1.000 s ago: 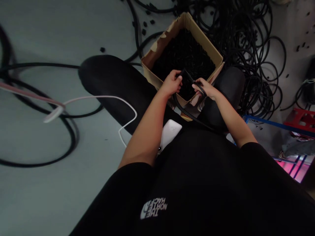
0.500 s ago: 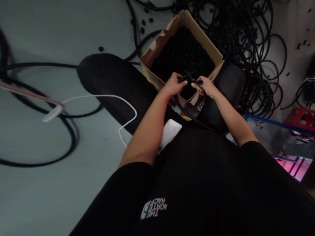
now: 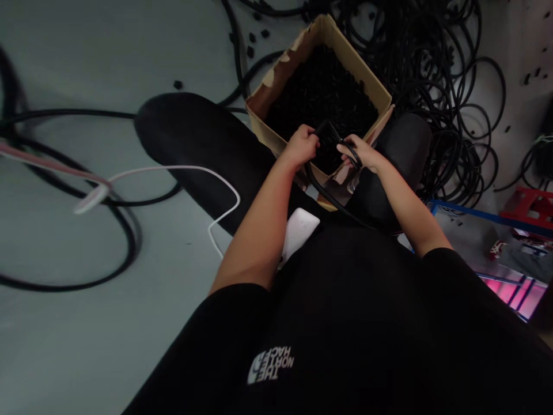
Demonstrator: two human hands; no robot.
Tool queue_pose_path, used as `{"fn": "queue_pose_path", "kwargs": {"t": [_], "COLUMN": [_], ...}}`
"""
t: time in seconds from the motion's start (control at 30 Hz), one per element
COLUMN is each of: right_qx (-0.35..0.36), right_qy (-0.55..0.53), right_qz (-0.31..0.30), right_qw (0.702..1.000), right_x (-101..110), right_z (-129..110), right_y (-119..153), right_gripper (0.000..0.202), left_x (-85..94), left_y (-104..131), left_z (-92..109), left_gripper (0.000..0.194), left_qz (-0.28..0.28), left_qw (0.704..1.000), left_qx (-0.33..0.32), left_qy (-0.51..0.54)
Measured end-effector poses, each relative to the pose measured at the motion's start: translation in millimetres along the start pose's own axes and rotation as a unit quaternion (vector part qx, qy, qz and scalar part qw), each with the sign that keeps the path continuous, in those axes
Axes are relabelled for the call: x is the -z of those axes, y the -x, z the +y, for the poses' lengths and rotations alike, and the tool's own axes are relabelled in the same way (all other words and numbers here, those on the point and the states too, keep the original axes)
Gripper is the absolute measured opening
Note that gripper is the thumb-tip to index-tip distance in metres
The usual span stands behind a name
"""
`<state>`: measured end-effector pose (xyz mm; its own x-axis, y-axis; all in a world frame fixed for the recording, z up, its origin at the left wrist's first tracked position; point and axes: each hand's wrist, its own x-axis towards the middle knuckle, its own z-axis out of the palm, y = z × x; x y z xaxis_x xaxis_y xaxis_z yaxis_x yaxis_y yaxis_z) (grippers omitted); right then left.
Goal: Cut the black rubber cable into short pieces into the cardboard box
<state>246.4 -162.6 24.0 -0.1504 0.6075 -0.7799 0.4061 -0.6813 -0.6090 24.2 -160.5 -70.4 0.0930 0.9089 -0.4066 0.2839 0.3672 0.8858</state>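
Note:
Near the front corner of an open cardboard box (image 3: 360, 63), my left hand (image 3: 303, 145) is closed round a black hose (image 3: 322, 193), which curves down toward my lap. Just to the right, the fingers of my right hand (image 3: 360, 152) are wrapped round a dark tool with looped handles (image 3: 355, 158); it looks like scissors, but its tip is hard to make out against the box's contents. Both hands are over the box's near edge, a small gap apart. Many short black pieces (image 3: 324, 86) fill much of the box.
Tangled black hose (image 3: 432, 86) lies on the floor at the right, with more loops at the left. A white power bank (image 3: 300, 227) rests on my lap near a white cable (image 3: 207, 169). A red stool (image 3: 529, 207) and a blue frame (image 3: 488, 215) stand at the right.
My left hand has shifted slightly left, its fingers curled in more, and the gap between my hands has widened. The pointed tip seen between them earlier is less distinct.

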Motion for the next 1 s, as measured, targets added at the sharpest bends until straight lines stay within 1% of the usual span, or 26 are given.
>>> {"fn": "queue_pose_path", "kwargs": {"t": [0.1, 0.2, 0.3, 0.37, 0.47, 0.53, 0.6, 0.7, 0.73, 0.87, 0.93, 1.0], "right_qx": [0.017, 0.029, 0.038, 0.045, 0.055, 0.061, 0.062, 0.050, 0.043, 0.033, 0.041, 0.048], "right_qy": [0.001, -0.001, 0.001, 0.007, 0.018, 0.017, 0.010, 0.002, 0.000, 0.000, 0.006, 0.012], "right_qz": [-0.016, -0.026, -0.022, -0.007, 0.026, 0.041, 0.045, 0.032, 0.025, -0.004, -0.020, -0.027], "right_qw": [1.000, 0.999, 0.999, 0.999, 0.998, 0.997, 0.997, 0.998, 0.999, 0.999, 0.999, 0.998], "right_x": [2, 3, 4, 4, 4, 5, 6, 6, 6, 4, 2, 1], "right_z": [2, 3, 2, 2, 2, 3, 4, 5, 5, 4, 4, 4], "right_y": [0, 0, 0, 1, 2, 2, 1, -1, -1, -1, -1, -2], "right_gripper": [0.052, 0.056, 0.060, 0.063, 0.064, 0.063, 0.063, 0.065, 0.064, 0.052, 0.051, 0.055], "left_x": [3.4, 7.6, 9.9, 10.1, 9.1, 8.5, 9.0, 11.0, 11.4, 8.5, 5.4, 3.4], "left_y": [8, 18, 23, 23, 22, 21, 20, 18, 17, 13, 14, 16], "left_z": [15, 32, 39, 39, 34, 31, 28, 26, 26, 26, 28, 32], "left_gripper": [0.018, 0.018, 0.016, 0.022, 0.034, 0.037, 0.036, 0.037, 0.036, 0.025, 0.026, 0.027], "left_qz": [-0.022, -0.055, -0.069, -0.062, -0.043, -0.025, -0.008, 0.010, 0.015, 0.034, 0.027, 0.003], "left_qw": [0.998, 0.998, 0.997, 0.998, 0.997, 0.996, 0.996, 0.998, 0.998, 0.995, 0.995, 0.996], "left_qx": [0.056, 0.037, 0.020, 0.028, 0.064, 0.087, 0.084, 0.054, 0.053, 0.088, 0.097, 0.091], "left_qy": [-0.007, -0.020, -0.024, -0.008, 0.015, 0.022, 0.032, 0.042, 0.039, 0.013, 0.003, 0.005]}}
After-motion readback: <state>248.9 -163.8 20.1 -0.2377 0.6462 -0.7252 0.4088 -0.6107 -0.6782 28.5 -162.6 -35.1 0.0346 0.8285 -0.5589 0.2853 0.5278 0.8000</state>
